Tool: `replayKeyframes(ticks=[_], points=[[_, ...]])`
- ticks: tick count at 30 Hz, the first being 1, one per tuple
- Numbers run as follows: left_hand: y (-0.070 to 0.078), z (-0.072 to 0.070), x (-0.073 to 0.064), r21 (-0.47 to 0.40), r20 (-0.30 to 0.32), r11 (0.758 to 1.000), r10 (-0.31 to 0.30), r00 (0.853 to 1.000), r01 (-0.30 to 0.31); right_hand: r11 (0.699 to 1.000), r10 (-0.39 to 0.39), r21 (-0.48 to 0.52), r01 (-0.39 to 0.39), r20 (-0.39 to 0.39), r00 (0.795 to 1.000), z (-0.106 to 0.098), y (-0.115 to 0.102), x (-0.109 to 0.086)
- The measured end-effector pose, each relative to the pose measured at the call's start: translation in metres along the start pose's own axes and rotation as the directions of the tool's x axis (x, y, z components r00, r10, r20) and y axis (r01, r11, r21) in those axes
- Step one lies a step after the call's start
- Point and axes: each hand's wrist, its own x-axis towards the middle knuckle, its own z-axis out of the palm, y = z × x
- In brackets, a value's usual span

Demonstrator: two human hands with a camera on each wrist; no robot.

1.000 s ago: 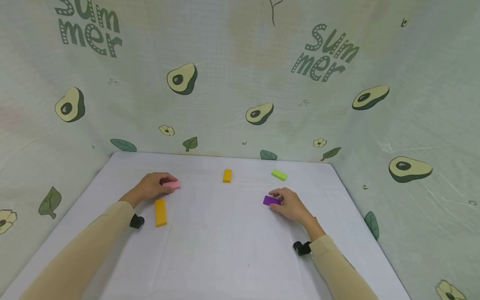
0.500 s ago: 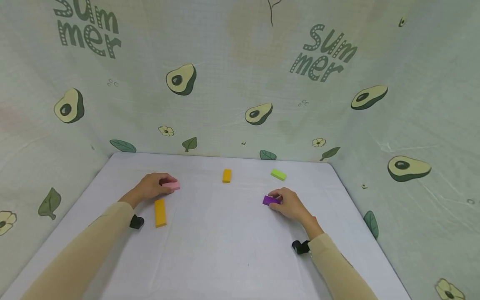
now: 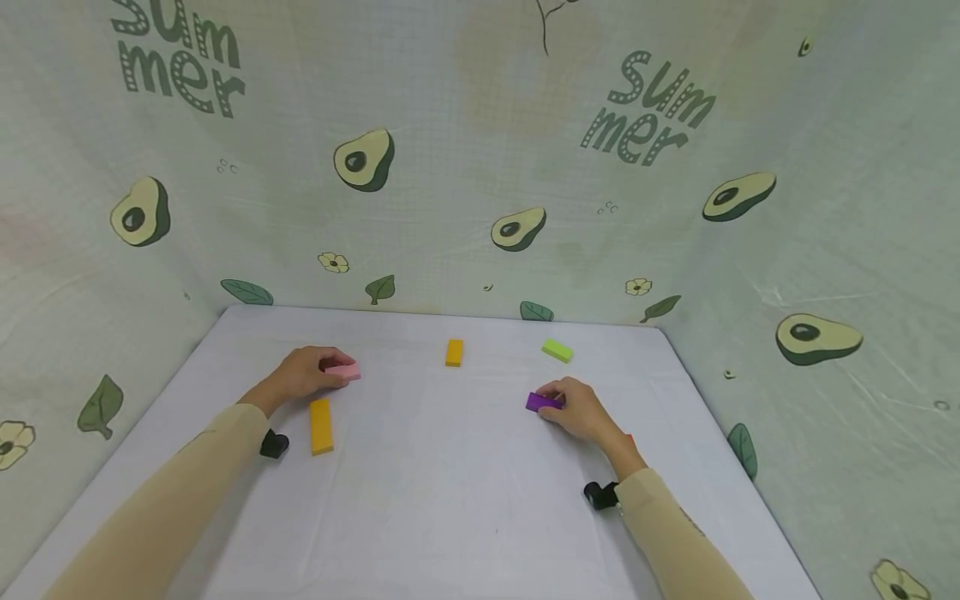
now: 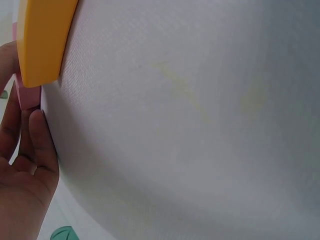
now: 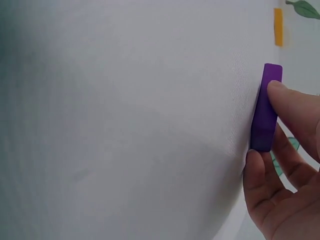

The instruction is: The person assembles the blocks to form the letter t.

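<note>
My left hand [image 3: 306, 372] pinches a pink block [image 3: 344, 372] at the left of the white table, thumb on the near side and fingers on the far side. In the left wrist view the pink block [image 4: 29, 96] is partly hidden behind an orange block [image 4: 45, 42]. That orange block [image 3: 321, 426] lies lengthwise just in front of the left hand. On the right, my right hand [image 3: 583, 410] grips a purple block [image 3: 543, 402] between thumb and fingers. The right wrist view shows the purple block [image 5: 266, 107] against the table surface, the thumb on its face.
A smaller orange block [image 3: 454, 352] lies at the back middle of the table [image 3: 420, 500]. A lime green block [image 3: 557, 350] lies to its right, beyond the right hand. Printed cloth [image 3: 450, 150] walls in the back and sides. Black wrist cameras [image 3: 600, 495] hang below the sleeves.
</note>
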Motion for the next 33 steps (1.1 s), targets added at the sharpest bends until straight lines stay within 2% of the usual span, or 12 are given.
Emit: replayKeyframes(ticks=[14, 21, 33], points=[[0.0042, -0.0021, -0.003, 0.007, 0.006, 1.0, -0.012, 1.0, 0.012, 1.0, 0.006, -0.031, -0.006, -0.012, 1.0, 0.0001, -0.0046, 0.0006], [0.0049, -0.0014, 0.0, -0.008, 0.008, 1.0, -0.017, 1.0, 0.017, 0.999, 0.009, -0.033, -0.009, -0.015, 1.0, -0.0038, -0.0069, 0.001], [-0.0021, -0.0011, 0.0027, 0.017, 0.012, 0.999, 0.03, 0.999, -0.03, 1.0, 0.023, -0.02, -0.023, 0.0, 1.0, -0.0036, -0.0102, 0.0027]])
